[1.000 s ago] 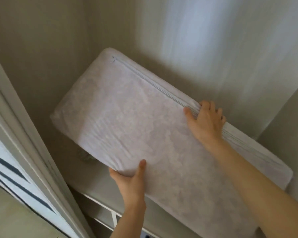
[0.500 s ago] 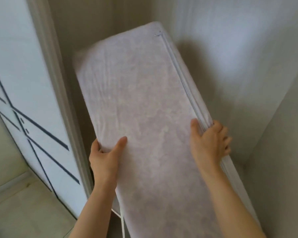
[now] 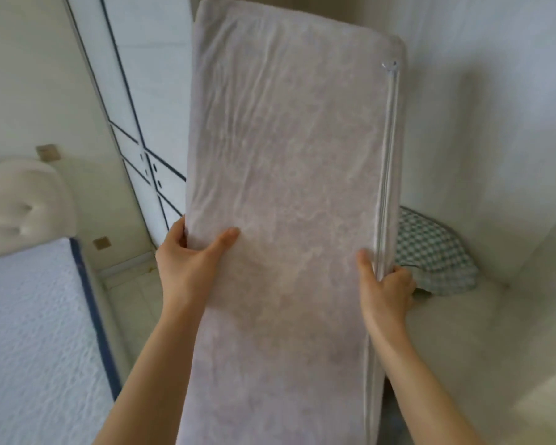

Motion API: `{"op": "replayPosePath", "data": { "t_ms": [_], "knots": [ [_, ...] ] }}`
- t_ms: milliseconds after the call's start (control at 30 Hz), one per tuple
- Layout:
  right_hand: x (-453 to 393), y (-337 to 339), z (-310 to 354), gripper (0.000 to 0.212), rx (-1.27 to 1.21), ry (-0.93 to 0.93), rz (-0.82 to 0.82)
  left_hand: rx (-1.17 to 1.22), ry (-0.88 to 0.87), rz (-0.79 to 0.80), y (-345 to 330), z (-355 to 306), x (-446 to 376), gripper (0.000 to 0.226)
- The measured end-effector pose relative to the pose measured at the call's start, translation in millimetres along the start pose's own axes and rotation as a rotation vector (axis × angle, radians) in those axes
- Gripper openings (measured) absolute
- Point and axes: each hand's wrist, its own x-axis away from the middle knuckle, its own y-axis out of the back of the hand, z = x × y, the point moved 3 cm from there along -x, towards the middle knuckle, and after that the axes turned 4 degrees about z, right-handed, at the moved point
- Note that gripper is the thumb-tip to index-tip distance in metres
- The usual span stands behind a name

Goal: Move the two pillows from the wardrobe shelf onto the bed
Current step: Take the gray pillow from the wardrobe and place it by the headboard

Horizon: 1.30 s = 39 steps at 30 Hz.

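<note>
Both forearms are bare with no sleeves in view. The left hand (image 3: 187,261) and right hand (image 3: 387,290) carry no rings, watch or gloves. Fingers (image 3: 227,240) have short, unpainted nails.

Pillow (image 3: 286,220) centre, between hands; bed (image 3: 29,332) left; second pillow (image 3: 430,248) behind right.

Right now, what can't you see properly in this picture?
Head view only:
- Checked pillow: mostly hidden behind the grey pillow and right hand.
- Left hand: fingers hidden behind the grey pillow's edge.
- Grey pillow's bottom end: cut off by the lower frame edge.
- Bed: cut off at the left edge.
- Wardrobe shelf: largely blocked by the grey pillow.
</note>
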Motion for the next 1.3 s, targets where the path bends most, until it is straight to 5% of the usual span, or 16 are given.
{"op": "replayPosePath", "data": {
  "t_ms": [500,867,1100,1300],
  "knots": [
    [139,-118,15,0.091,-0.158,0.159,0.527,-0.237,-0.141,-0.436,190,-14,62,0.066],
    [193,-227,24,0.092,-0.1,0.104,0.892,-0.318,-0.12,-0.683,273,11,62,0.026],
    [211,-316,19,0.075,-0.114,0.045,1.168,-0.392,-0.162,-0.766,302,40,21,0.029],
    [216,-399,29,0.045,-0.02,-0.257,1.379,-0.483,-0.14,-0.775,323,62,-42,0.031]
  ]
}}
